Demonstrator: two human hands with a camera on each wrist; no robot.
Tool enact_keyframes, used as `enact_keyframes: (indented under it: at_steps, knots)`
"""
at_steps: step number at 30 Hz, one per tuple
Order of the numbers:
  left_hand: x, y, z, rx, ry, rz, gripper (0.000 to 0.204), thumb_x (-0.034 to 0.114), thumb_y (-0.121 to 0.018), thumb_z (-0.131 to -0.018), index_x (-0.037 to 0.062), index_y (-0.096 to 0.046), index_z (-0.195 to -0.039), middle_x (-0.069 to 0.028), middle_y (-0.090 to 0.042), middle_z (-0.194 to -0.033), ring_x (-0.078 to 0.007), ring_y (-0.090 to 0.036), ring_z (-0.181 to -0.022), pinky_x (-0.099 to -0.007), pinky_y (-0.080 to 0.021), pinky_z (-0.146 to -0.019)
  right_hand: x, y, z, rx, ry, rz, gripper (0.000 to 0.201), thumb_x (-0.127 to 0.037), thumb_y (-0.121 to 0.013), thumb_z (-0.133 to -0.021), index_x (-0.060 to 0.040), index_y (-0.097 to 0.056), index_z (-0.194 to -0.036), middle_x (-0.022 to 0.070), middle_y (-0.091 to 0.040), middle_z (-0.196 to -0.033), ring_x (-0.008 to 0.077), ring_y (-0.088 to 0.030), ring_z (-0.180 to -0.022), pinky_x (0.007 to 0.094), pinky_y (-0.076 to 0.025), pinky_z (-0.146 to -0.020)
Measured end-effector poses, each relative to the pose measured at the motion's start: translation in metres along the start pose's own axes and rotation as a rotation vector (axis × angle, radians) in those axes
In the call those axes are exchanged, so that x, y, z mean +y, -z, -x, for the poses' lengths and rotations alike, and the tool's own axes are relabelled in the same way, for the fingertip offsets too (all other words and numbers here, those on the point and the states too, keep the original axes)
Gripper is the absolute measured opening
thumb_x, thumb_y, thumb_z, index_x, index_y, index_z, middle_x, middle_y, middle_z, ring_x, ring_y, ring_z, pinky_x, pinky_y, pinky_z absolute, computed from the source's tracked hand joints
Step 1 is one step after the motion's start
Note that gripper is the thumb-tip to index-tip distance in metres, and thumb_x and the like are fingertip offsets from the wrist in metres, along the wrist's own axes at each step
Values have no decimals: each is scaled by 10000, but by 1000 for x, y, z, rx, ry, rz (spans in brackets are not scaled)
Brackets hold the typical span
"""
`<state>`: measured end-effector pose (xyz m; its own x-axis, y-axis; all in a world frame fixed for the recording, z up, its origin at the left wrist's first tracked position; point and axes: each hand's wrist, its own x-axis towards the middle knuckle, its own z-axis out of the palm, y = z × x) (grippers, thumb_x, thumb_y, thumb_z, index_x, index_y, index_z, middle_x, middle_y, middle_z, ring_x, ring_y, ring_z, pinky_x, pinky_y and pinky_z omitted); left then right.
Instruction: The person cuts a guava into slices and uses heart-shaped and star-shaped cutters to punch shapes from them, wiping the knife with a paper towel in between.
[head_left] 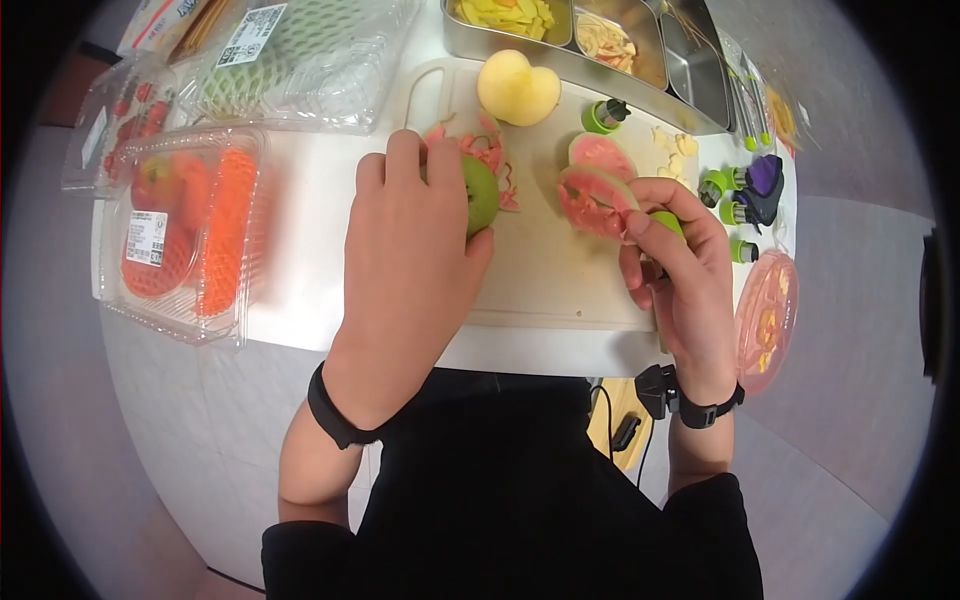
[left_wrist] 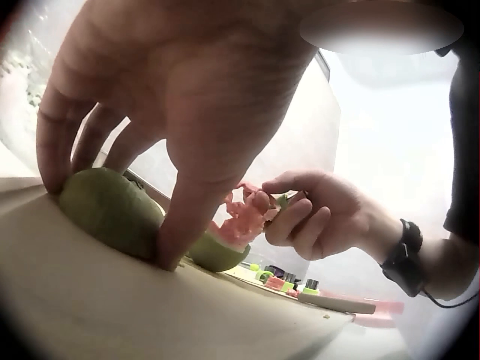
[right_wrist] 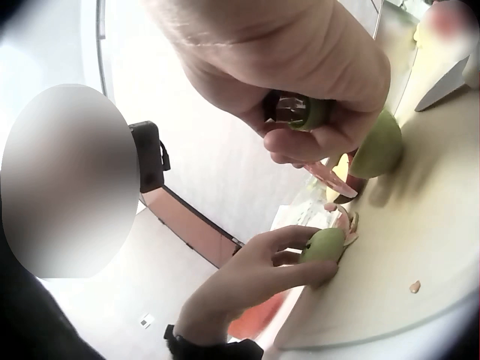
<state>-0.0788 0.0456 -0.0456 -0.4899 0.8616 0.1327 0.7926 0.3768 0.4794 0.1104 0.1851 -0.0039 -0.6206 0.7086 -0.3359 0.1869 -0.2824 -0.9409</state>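
Observation:
My left hand (head_left: 405, 230) curls over a green-skinned guava piece (head_left: 483, 195) on the beige cutting board (head_left: 540, 290), fingers on the far side and thumb on the near side. Pink scraps (head_left: 510, 190) lie beside it. My right hand (head_left: 685, 250) pinches a pink-fleshed guava slice (head_left: 590, 205) with a pale rim between thumb and forefinger. Within the same hand sits a small metal cutter (right_wrist: 292, 111) with a green rim, partly hidden by the fingers. Behind the slice is another guava piece (head_left: 600, 152), its green skin showing in the right wrist view.
A peeled yellow fruit (head_left: 518, 88) sits at the board's back, before a divided metal tray (head_left: 640, 70). More green-rimmed cutters (head_left: 713, 188) and a pink dish (head_left: 768, 320) are on the right. Clear plastic fruit boxes (head_left: 185, 230) stand left. A knife blade (right_wrist: 444, 86) shows in the right wrist view.

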Motion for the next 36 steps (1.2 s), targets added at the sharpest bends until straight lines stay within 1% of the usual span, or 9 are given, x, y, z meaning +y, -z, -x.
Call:
enact_keyframes:
  at_steps: [4,12,15,18,24,28,31,34,36]
  knots:
    - [4,0,3,76,33,-18,632,130,-856,-751,35,-612,-1327,-143,-596,-1159,-356,-603,-1049,-466,-538,-893,1,-7,3,35,37,109,197,-83,-679,-1029,-1,-691,-1207,45,-710,-985,67,-577,-632,191,-384,-452]
    - [3,7,7,131,37,23,544,150,-868,-739,48,-599,-1201,-145,-625,-1085,-371,-637,-1011,-472,-540,-842,-2,-19,-8,-3,34,180,221,-111,-712,-1021,-3,-699,-1213,29,-712,-929,62,-621,-708,197,-453,-490]
    - [-3,4,13,138,30,89,536,96,-853,-748,35,-556,-1191,-154,-609,-1067,-373,-638,-952,-457,-548,-778,-4,-24,-9,-16,32,184,222,-115,-709,-1025,-3,-699,-1216,26,-715,-929,63,-625,-716,201,-468,-500]
    - [-5,4,16,140,121,171,541,145,-877,-764,53,-588,-1211,-166,-693,-1105,-395,-705,-975,-448,-572,-816,-8,-29,-11,-48,41,193,237,-138,-716,-1025,-12,-701,-1225,13,-729,-942,58,-649,-733,207,-489,-523]
    - [-21,12,37,380,40,168,603,106,-906,-730,46,-621,-1258,-141,-707,-1131,-336,-721,-990,-399,-578,-838,-14,-43,-24,-164,19,148,268,-139,-709,-1023,-4,-703,-1254,28,-739,-966,69,-668,-748,222,-514,-544]
    - [-21,25,51,338,83,188,605,89,-904,-741,51,-608,-1267,-141,-696,-1123,-344,-727,-937,-403,-602,-777,-17,-60,-37,-229,-93,18,260,-103,-677,-1038,11,-683,-1271,56,-731,-996,92,-659,-763,230,-514,-537]
    - [-21,29,52,299,92,190,618,98,-909,-739,46,-608,-1276,-145,-702,-1135,-344,-734,-937,-403,-609,-776,-6,-68,-46,-143,52,199,295,-100,-673,-1037,23,-671,-1305,64,-735,-1049,97,-669,-772,239,-546,-558]
    - [-23,27,51,267,42,192,622,102,-904,-745,45,-605,-1287,-151,-704,-1134,-353,-736,-940,-414,-614,-782,3,-63,-41,41,320,403,303,-125,-689,-1015,30,-694,-1276,89,-756,-1085,133,-712,-714,292,-593,-570]
    - [-22,25,50,241,48,217,615,104,-911,-739,36,-625,-1279,-155,-725,-1130,-329,-752,-961,-389,-608,-804,4,-52,-35,25,265,369,303,-114,-697,-1001,9,-701,-1278,102,-763,-1127,137,-714,-706,290,-590,-580]
